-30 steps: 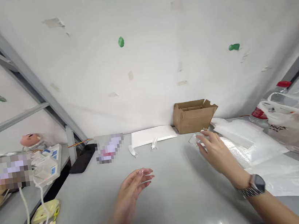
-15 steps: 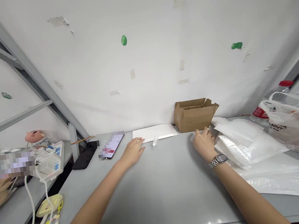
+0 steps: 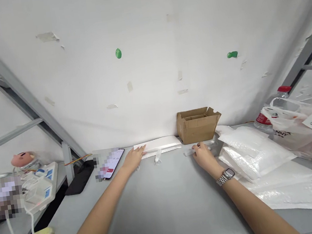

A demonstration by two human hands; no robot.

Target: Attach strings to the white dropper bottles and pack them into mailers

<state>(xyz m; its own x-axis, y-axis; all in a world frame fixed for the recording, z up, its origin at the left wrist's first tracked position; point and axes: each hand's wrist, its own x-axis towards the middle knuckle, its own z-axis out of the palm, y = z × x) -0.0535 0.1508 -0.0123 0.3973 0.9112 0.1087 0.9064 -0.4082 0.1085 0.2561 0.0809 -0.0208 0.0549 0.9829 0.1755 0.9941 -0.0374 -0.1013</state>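
My left hand (image 3: 134, 158) lies with its fingers stretched over the left end of a flat white envelope (image 3: 162, 143) by the wall. Just in front of that envelope is a small whitish, tube-like piece (image 3: 158, 157) with a thin loop. My right hand (image 3: 204, 156), with a metal-banded watch on its wrist, has its fingers bent and closed on a clear plastic piece (image 3: 188, 152). Part of this plastic is hidden under the fingers. Right behind that hand stands an open brown cardboard box (image 3: 199, 128).
White bubble mailers (image 3: 260, 153) are piled to the right, beside a plastic carrier bag (image 3: 295, 129) and a red-capped bottle (image 3: 264, 118). On the left lie a phone (image 3: 113, 165), a black flat object (image 3: 79, 179) and a power strip (image 3: 52, 180) with cables. Another person's hand shows at far left.
The view has shifted slightly. My left hand has come onto the envelope's left end. My right hand has drawn a little away from the box, and clear plastic now shows under its fingers.
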